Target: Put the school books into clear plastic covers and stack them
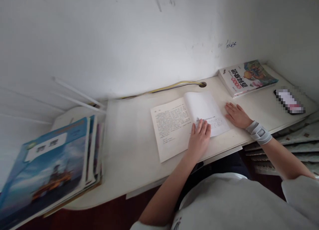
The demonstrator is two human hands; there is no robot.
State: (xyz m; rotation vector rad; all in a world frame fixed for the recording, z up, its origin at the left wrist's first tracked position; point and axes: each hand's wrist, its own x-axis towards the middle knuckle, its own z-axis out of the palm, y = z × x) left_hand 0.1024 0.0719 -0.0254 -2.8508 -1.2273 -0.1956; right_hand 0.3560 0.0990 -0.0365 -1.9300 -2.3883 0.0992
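An open book (171, 123) lies on the white desk in front of me, its left page full of printed text. The right page bulges upward near the spine and has a few printed lines low down. My left hand (199, 138) rests on the lower part of the book by the spine, fingers stretched out flat over the right page. Just beyond the book's right edge, my right hand (237, 115) lies palm down, its fingers extended and its fingertips near the page edge. A grey band (259, 132) wraps my right wrist.
A stack of books (54, 167) with a blue cover stands at the left. At the back right lie thick books (246, 77) with an illustrated cover. A phone (289, 101) is near the right end. Yellow and black cables (171, 85) run along the wall into a desk hole (203, 85).
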